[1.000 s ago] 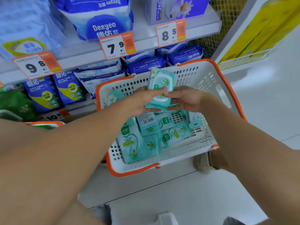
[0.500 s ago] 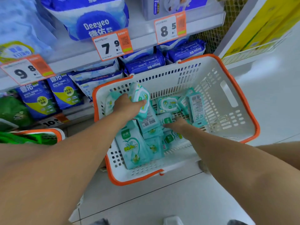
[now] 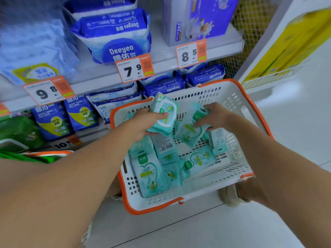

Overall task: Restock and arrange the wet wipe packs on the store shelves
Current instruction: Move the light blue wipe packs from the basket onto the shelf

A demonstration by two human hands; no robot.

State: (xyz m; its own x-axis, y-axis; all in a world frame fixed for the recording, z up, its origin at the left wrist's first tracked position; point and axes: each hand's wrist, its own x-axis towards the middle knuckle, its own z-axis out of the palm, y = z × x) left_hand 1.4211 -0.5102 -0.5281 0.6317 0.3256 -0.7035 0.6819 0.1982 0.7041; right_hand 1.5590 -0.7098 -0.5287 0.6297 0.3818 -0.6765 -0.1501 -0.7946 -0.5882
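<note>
Currently two teal wet wipe packs are held over the basket [image 3: 250, 111] at frame centre: lidded pack [image 3: 163, 114] gripped by left hand [image 3: 143, 122], thumb across its front, and soft pack [image 3: 191, 127] pinched by right hand [image 3: 217, 115]. More teal packs [image 3: 148, 174] lie loose on the basket floor. Blue packs [image 3: 163, 87] and price tags [image 3: 134, 69] fill the shelves across the upper frame.

**Bright, even store light with soft edges**

Cool, diffuse light fills the scene, and shadows are faint. The pale floor [image 3: 295, 140] at right glares nearly white. The wide lens bends the shelf edge [image 3: 161, 67]. The upper left corner is dark and smeared; both forearms near the camera look soft.
</note>
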